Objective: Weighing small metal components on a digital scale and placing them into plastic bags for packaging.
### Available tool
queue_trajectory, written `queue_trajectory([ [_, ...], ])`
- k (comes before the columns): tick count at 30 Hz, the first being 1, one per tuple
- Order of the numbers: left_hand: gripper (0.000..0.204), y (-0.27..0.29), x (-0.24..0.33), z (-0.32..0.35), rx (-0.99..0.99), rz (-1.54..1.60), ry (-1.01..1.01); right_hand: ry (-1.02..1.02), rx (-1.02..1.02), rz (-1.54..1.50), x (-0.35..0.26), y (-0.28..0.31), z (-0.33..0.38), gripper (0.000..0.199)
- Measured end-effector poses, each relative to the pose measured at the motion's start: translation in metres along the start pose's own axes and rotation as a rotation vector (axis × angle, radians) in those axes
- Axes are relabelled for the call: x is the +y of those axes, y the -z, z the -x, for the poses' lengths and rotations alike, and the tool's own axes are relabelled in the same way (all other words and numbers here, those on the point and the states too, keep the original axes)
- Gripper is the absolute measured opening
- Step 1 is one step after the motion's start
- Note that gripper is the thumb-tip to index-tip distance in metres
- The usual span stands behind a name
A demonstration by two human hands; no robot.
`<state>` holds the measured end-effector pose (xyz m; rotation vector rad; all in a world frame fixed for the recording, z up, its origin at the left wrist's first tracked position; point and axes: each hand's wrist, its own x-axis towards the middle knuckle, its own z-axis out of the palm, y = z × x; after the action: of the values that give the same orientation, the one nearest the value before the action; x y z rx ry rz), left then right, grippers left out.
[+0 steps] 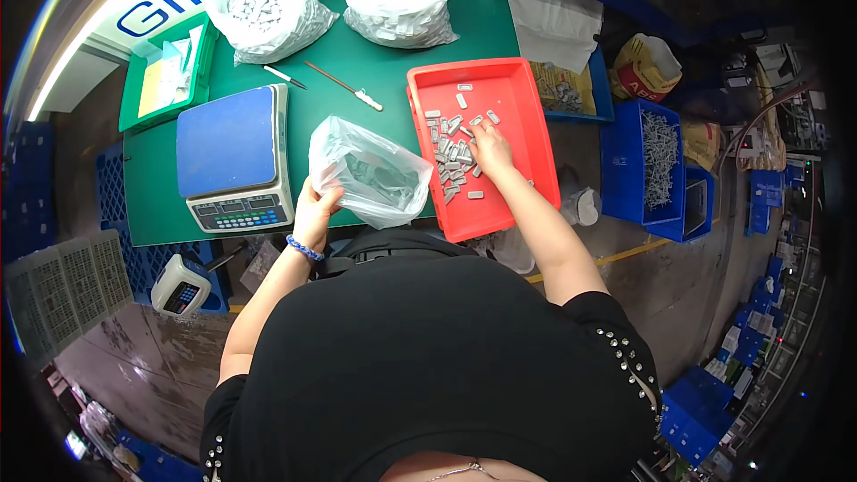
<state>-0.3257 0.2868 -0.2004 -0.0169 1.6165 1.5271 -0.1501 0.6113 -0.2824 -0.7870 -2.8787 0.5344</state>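
Left hand [313, 208] clamps a translucent plastic bag [379, 183], seemingly unfilled; right hand [491, 150], grip unclear, touches still-loose grey oblong pieces [453, 157].

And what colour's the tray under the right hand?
The tray is red: see the head view.

Illumination is bright across the desk [393, 71]; the floor [125, 348] is dimmer. A glowing strip [55, 70] at upper left is overexposed. Fisheye distortion curves edges near the rim, which darkens to black. Central detail is sharp.
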Motion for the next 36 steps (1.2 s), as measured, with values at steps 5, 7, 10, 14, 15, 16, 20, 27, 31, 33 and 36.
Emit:
queue_trajectory([
  [5,0.050,0.001,-0.001,0.001,0.014,0.002,-0.011,-0.195,0.061,0.095,-0.005,-0.011,-0.012,0.022],
  [7,0.053,0.003,-0.003,0.000,-0.006,0.002,0.014,-0.234,0.028,0.089,-0.003,-0.015,-0.015,0.019],
  [10,0.052,0.005,-0.004,-0.001,-0.008,0.005,0.007,-0.286,0.036,0.034,-0.004,-0.011,-0.018,0.019],
  [14,0.052,0.004,-0.005,-0.001,-0.003,0.023,0.009,-0.252,0.131,-0.347,-0.037,0.021,-0.020,0.016],
  [15,0.052,0.004,-0.004,0.000,-0.014,0.034,0.003,-0.282,0.164,-0.673,-0.054,0.031,-0.021,0.017],
  [16,0.052,0.004,-0.003,0.001,0.002,0.030,0.017,-0.107,0.143,-0.786,-0.074,0.041,-0.019,0.018],
  [20,0.047,0.000,0.002,0.001,-0.013,0.006,-0.015,0.237,-0.043,-0.757,-0.157,0.058,0.000,0.023],
  [27,0.044,0.004,0.004,0.000,0.038,-0.033,-0.050,0.085,0.278,-0.288,-0.088,0.048,-0.030,0.025],
  [31,0.044,0.008,0.001,-0.003,0.037,-0.024,-0.026,0.009,0.103,0.007,-0.025,0.022,-0.031,0.031],
  [33,0.045,0.008,-0.001,-0.004,0.028,-0.024,-0.010,0.107,0.149,-0.018,-0.013,0.005,-0.030,0.032],
  [36,0.044,0.006,-0.002,-0.006,0.049,-0.015,-0.041,0.119,0.153,-0.056,-0.008,-0.011,-0.031,0.032],
])
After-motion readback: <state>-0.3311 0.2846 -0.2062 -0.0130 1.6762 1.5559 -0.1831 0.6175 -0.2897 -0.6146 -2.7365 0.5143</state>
